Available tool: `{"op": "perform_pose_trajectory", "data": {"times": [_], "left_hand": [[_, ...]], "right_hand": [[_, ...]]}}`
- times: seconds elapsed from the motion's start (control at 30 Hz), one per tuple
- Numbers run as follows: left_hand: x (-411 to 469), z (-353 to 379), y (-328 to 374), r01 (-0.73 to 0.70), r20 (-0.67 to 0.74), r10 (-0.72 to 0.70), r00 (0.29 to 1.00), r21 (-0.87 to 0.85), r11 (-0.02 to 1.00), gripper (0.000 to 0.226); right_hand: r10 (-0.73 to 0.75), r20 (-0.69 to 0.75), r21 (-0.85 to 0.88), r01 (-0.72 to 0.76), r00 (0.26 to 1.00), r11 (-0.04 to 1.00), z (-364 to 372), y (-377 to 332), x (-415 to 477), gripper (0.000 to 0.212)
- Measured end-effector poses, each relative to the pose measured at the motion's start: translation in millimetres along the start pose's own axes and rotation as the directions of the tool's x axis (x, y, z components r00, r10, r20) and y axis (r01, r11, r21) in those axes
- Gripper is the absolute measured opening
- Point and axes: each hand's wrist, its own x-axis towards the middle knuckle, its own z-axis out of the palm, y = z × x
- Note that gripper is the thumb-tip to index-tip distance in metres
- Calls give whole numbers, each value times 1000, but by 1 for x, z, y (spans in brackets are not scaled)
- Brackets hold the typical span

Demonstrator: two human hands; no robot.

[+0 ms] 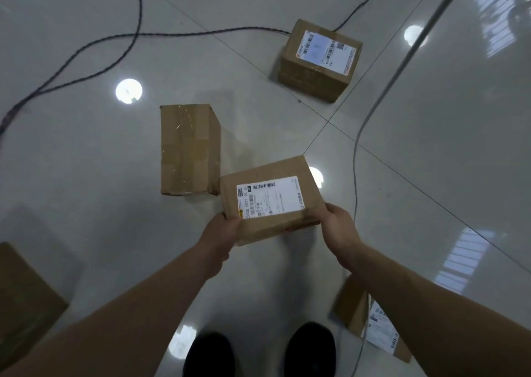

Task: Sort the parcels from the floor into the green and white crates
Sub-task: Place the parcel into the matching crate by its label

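Observation:
A flat brown cardboard parcel with a white shipping label on top is held above the floor in front of me. My left hand grips its near left corner, thumb on the top face. My right hand grips its near right corner. A tall plain parcel sealed with tape lies on the floor just left of it. Another labelled parcel sits farther off at the upper right. No green or white crate is in view.
A labelled parcel lies under my right forearm, and a brown box sits at the lower left edge. A dark cable and a grey cable run across the glossy tiled floor. My black shoes stand at the bottom.

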Motion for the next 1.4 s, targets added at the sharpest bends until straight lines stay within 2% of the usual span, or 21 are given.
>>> {"op": "perform_pose_trajectory", "data": {"times": [0.13,0.2,0.3,0.4,0.5,0.7,0.9,1.17,1.27,1.4], "left_hand": [[0,3,3,-53,23,55,998,-79,995,18],[-1,4,5,-38,48,44,998,-126,991,21],[-2,1,7,1,47,6,999,-154,988,41],[-5,-2,10,6,47,2,999,-184,983,49],[-9,-2,17,-8,55,19,998,-197,980,52],[-47,-8,37,-55,30,62,998,-193,980,45],[-155,-20,97,-151,25,156,987,-146,978,45],[-346,-13,185,-309,97,309,946,-17,951,42],[-417,6,196,-377,207,355,912,81,923,43],[-494,46,198,-467,365,380,850,189,864,45]], "right_hand": [[-54,77,86,48,996,995,3,-11,0,53],[-57,65,110,50,996,993,6,-14,3,53],[-41,44,110,36,998,993,10,-17,3,52],[-21,21,119,19,1000,993,12,-17,4,62],[-24,18,139,22,1000,990,13,-21,4,72],[-10,-6,164,11,1000,986,0,-45,-25,79],[-4,-103,255,30,995,966,-49,-103,-96,36],[12,-344,412,140,939,900,-138,-173,-251,32],[85,-477,475,175,875,863,-174,-176,-318,39],[216,-621,547,219,753,808,-223,-155,-394,44]]}}
